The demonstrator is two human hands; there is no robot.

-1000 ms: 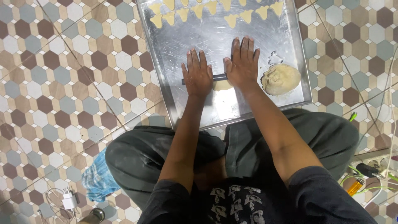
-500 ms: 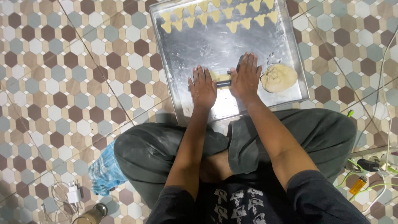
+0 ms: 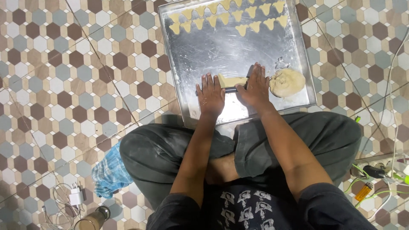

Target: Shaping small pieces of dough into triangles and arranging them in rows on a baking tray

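A steel tray lies on the tiled floor in front of my crossed legs. My left hand and my right hand press palms down on a dark rolling pin, mostly hidden under them. A flat strip of yellow dough lies between the hands, just beyond the pin. A ball of dough sits to the right of my right hand. Several small cut dough pieces lie in two rows along the tray's far edge.
A blue cloth lies by my left knee. A white charger with its cable and a glass are at the lower left. An orange lighter, green cables and a power strip lie at the right.
Both hands have drawn back toward me along the tray, uncovering the flattened dough strip between them. The dough ball and the cut pieces have stayed in place.
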